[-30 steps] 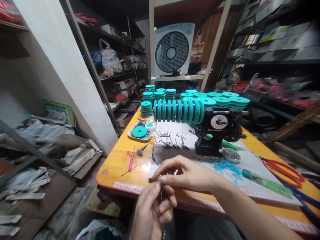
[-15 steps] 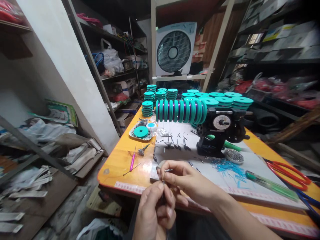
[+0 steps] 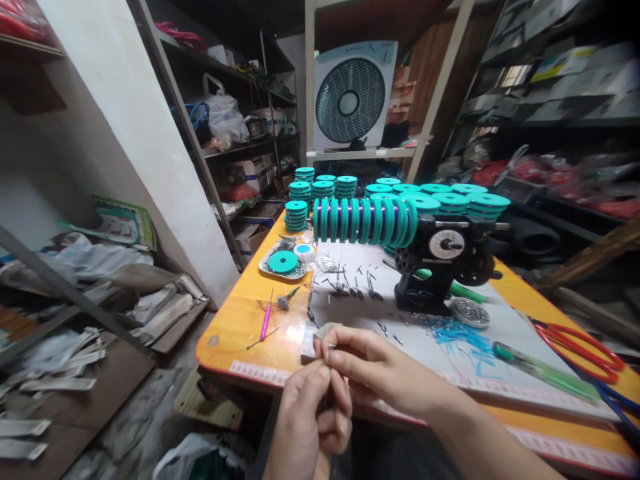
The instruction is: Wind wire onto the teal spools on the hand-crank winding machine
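One tiny pc., blurred: pinching at 6 o'clock nr desk edge w/ L hand & R hand, clamping fingers on it; facing blk machine at 1 o'clock.

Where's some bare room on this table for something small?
Likely best: the orange tabletop left of the pink-handled tool. A smaller patch of pale board lies bare between the silver-piece dish and red-handled scissors. Crowded: the back, with green spools and black winding machine, and the front middle, under the left hand and right hand.
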Tool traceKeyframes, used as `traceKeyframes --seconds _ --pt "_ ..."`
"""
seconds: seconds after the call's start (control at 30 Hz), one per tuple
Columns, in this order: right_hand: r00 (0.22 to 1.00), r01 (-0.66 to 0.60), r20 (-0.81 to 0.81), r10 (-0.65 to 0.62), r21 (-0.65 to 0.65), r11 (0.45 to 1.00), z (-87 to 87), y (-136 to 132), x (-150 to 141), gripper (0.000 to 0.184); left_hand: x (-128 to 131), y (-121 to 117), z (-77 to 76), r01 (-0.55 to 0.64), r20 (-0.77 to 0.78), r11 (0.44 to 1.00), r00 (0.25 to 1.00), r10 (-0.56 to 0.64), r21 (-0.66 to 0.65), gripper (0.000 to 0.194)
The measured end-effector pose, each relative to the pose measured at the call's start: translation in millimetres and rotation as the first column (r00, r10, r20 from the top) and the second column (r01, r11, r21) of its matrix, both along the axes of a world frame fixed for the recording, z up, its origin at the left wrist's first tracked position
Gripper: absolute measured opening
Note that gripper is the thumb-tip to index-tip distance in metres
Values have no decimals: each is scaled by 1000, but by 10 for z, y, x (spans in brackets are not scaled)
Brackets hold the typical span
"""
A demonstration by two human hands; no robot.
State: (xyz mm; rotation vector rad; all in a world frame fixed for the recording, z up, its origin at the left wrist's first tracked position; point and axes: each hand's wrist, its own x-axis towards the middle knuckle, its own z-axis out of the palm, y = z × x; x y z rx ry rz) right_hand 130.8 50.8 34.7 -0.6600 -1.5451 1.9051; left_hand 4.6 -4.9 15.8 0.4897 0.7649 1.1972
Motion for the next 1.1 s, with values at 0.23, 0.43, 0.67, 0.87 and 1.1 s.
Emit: traceKeyframes --seconds 0.23,0.43,0.67,0.87,1.1 --pt "997 -66 -53 60 -109 992 -33 58 11 24 -67 -5 -11 98 139 994 986 -89 -58 30" --pt "995 -98 2 99 -125 987 -31 78 70 27 -103 -9 -5 147 160 989 977 -141 -24 30" --pt "995 -87 -49 82 -98 991 -39 70 39 23 -115 -16 -12 160 181 987 971 -155 -15 29" --pt "997 -65 -53 58 -153 986 -65 74 19 26 -121 -29 -82 247 214 967 943 -254 57 32" --pt "1000 0 -30 -7 -218 976 -65 77 37 29 -104 -74 -273 298 208 945 924 -321 136 32"
